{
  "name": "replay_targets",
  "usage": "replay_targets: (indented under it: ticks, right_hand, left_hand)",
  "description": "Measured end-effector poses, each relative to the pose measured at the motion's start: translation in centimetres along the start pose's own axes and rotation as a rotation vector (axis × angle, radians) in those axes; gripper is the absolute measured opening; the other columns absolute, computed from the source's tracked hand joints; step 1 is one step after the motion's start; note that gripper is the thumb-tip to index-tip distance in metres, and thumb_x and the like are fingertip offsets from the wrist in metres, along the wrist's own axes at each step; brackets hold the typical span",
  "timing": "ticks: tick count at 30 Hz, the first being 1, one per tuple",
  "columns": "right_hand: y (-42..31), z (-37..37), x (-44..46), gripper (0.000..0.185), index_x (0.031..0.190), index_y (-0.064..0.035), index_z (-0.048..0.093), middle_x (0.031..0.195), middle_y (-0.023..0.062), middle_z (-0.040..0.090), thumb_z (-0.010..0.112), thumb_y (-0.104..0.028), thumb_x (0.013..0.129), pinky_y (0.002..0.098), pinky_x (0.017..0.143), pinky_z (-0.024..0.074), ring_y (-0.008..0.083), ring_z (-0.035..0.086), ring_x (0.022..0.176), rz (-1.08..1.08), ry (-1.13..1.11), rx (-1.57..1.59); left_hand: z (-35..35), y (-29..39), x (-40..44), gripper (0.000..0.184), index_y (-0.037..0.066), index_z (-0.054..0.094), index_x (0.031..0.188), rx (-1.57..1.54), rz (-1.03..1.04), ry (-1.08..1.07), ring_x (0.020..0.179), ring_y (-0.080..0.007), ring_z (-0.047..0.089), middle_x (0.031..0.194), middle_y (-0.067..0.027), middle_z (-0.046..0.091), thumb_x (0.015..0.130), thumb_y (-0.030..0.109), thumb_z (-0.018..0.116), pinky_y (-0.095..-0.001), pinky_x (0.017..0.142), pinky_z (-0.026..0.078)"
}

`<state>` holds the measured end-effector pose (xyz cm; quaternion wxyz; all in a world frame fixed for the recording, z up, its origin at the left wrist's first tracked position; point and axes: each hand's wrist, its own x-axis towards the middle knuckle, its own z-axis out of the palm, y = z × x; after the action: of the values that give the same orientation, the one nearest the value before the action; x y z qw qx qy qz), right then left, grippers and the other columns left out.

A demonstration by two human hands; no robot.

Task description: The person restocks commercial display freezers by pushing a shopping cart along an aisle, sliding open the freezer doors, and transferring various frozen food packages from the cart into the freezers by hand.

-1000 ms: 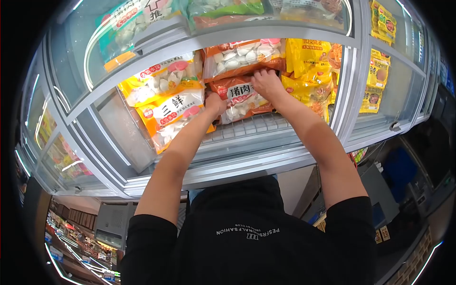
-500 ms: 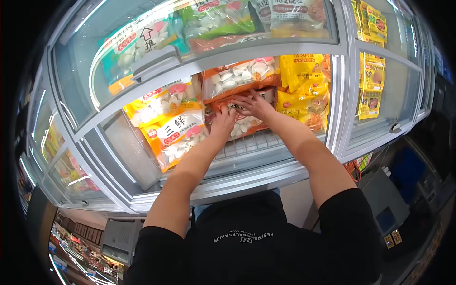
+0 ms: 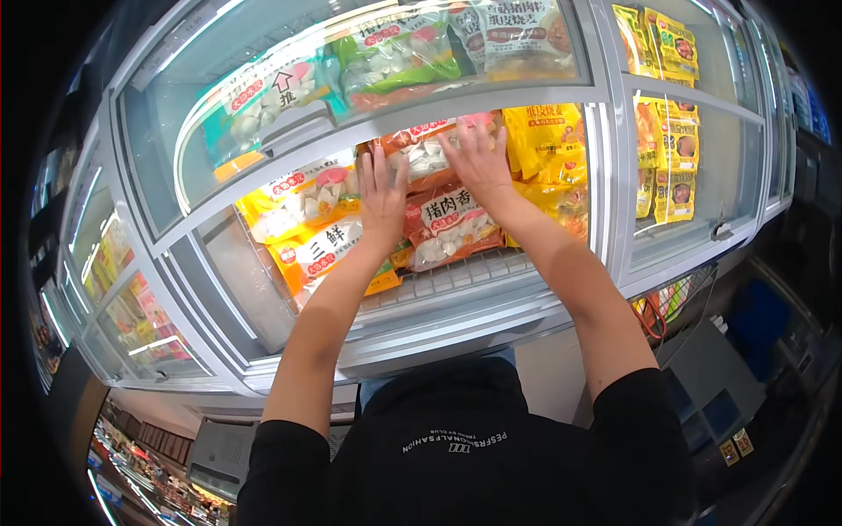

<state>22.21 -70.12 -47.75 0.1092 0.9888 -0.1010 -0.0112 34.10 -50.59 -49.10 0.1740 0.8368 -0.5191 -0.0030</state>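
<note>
My left hand [image 3: 383, 200] lies with its fingers stretched over the left edge of an orange-red bag of frozen dumplings [image 3: 424, 156] in the chest freezer. Spread across that bag's right end are the fingers of my right hand [image 3: 481, 165]. Whether either palm presses on the bag I cannot tell. In front of it, a second red dumpling bag [image 3: 452, 230] rests tilted against the row, its white label showing. Beside my left forearm are orange-yellow dumpling bags [image 3: 303, 259], partly covered by the arm. Yellow bags [image 3: 548, 140] stand right of my right hand.
A sliding glass lid with a grey handle [image 3: 303, 127] covers the back of the freezer, with green and teal bags beneath it. The metal frame [image 3: 456, 307] edges the front opening, above a wire rack [image 3: 474, 273]. More yellow packets [image 3: 671, 158] lie behind glass at right.
Both hands have moved from the front red bag to the bag behind it, and their fingers have straightened. The front bag's label now shows fully. The view has shifted slightly.
</note>
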Motion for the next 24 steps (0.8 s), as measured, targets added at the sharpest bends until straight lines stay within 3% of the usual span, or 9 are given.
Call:
replay_targets:
  ticks: [2, 3, 7, 10, 11, 14, 16, 20, 24]
  right_hand:
    - [1.0, 1.0, -0.6, 0.064, 0.154, -0.0291, 0.037, 0.161, 0.0149, 0.031, 0.057, -0.023, 0.094, 0.0705, 0.106, 0.0324, 0.0429, 0.031, 0.145, 0.013, -0.137, -0.005]
    - [0.9, 1.2, -0.7, 0.072, 0.159, -0.0361, 0.026, 0.169, 0.0099, 0.017, 0.057, -0.022, 0.095, 0.0723, 0.108, 0.0286, 0.0426, 0.018, 0.152, 0.018, -0.281, -0.009]
    - [1.0, -0.7, -1.2, 0.081, 0.160, -0.0301, 0.029, 0.170, 0.0123, 0.009, 0.066, -0.018, 0.088, 0.0702, 0.110, 0.0296, 0.0433, 0.014, 0.154, -0.034, -0.457, 0.038]
    - [0.8, -2.6, -0.3, 0.083, 0.159, -0.0297, 0.031, 0.169, 0.0127, 0.012, 0.069, -0.018, 0.086, 0.0703, 0.111, 0.0286, 0.0434, 0.016, 0.153, 0.006, -0.452, 0.086]
    - [0.9, -3.5, 0.0, 0.081, 0.155, -0.0245, 0.037, 0.165, 0.0157, 0.022, 0.072, -0.020, 0.083, 0.0675, 0.111, 0.0307, 0.0414, 0.024, 0.150, -0.011, -0.446, 0.070]
    - [0.7, -4.2, 0.6, 0.068, 0.144, -0.0148, 0.048, 0.153, 0.0174, 0.041, 0.074, -0.023, 0.081, 0.0639, 0.105, 0.0379, 0.0383, 0.043, 0.138, 0.064, -0.133, 0.272]
    - [0.1, -3.7, 0.4, 0.051, 0.131, -0.0109, 0.055, 0.142, 0.0171, 0.050, 0.070, -0.019, 0.083, 0.0615, 0.098, 0.0414, 0.0352, 0.049, 0.131, 0.069, -0.163, 0.216]
    - [-0.9, -6.1, -0.9, 0.037, 0.111, -0.0081, 0.058, 0.119, 0.0117, 0.061, 0.074, -0.023, 0.081, 0.0583, 0.089, 0.0465, 0.0312, 0.060, 0.112, 0.058, -0.450, 0.303]
    - [-1.5, -11.4, -3.7, 0.034, 0.116, -0.0067, 0.059, 0.111, 0.0131, 0.066, 0.070, -0.018, 0.085, 0.0481, 0.089, 0.0495, 0.0325, 0.065, 0.108, 0.043, -0.584, 0.533]
  left_hand:
    - [1.5, -0.5, -0.8, 0.077, 0.012, 0.040, 0.153, -0.160, -0.108, -0.179, 0.135, -0.0489, 0.044, 0.162, -0.0293, 0.018, 0.080, -0.005, 0.060, -0.0501, 0.095, 0.053]
    - [1.7, -0.2, -1.7, 0.081, 0.015, 0.037, 0.156, -0.207, -0.110, -0.190, 0.133, -0.0514, 0.046, 0.163, -0.0294, 0.015, 0.081, -0.005, 0.060, -0.0503, 0.096, 0.053]
    - [2.0, 0.7, -3.1, 0.081, 0.018, 0.039, 0.155, -0.131, -0.152, -0.443, 0.125, -0.0509, 0.054, 0.163, -0.0294, 0.017, 0.080, -0.001, 0.064, -0.0499, 0.094, 0.054]
    - [1.2, 0.8, -2.2, 0.087, 0.019, 0.039, 0.155, -0.071, -0.162, -0.388, 0.126, -0.0505, 0.053, 0.163, -0.0254, 0.022, 0.076, 0.007, 0.073, -0.0487, 0.082, 0.059]
    - [0.9, 0.8, -1.6, 0.087, 0.020, 0.039, 0.154, -0.040, -0.176, -0.343, 0.129, -0.0497, 0.051, 0.162, -0.0240, 0.025, 0.076, 0.009, 0.074, -0.0494, 0.086, 0.057]
    - [-2.4, 1.3, 1.3, 0.084, 0.021, 0.041, 0.153, 0.014, -0.150, -0.211, 0.136, -0.0475, 0.044, 0.160, -0.0196, 0.032, 0.076, 0.015, 0.076, -0.0514, 0.099, 0.050]
    - [-2.8, 0.0, 2.9, 0.077, 0.023, 0.043, 0.151, 0.010, -0.046, -0.113, 0.140, -0.0461, 0.040, 0.159, -0.0164, 0.035, 0.080, 0.016, 0.073, -0.0525, 0.110, 0.040]
    - [0.4, -3.2, 3.5, 0.070, 0.026, 0.042, 0.152, 0.111, -0.018, -0.277, 0.144, -0.0434, 0.036, 0.161, -0.0138, 0.033, 0.086, 0.017, 0.067, -0.0525, 0.117, 0.031]
    - [0.6, -3.4, 3.8, 0.067, 0.026, 0.041, 0.153, 0.101, -0.016, -0.303, 0.145, -0.0429, 0.034, 0.163, -0.0143, 0.030, 0.090, 0.012, 0.059, -0.0521, 0.118, 0.029]
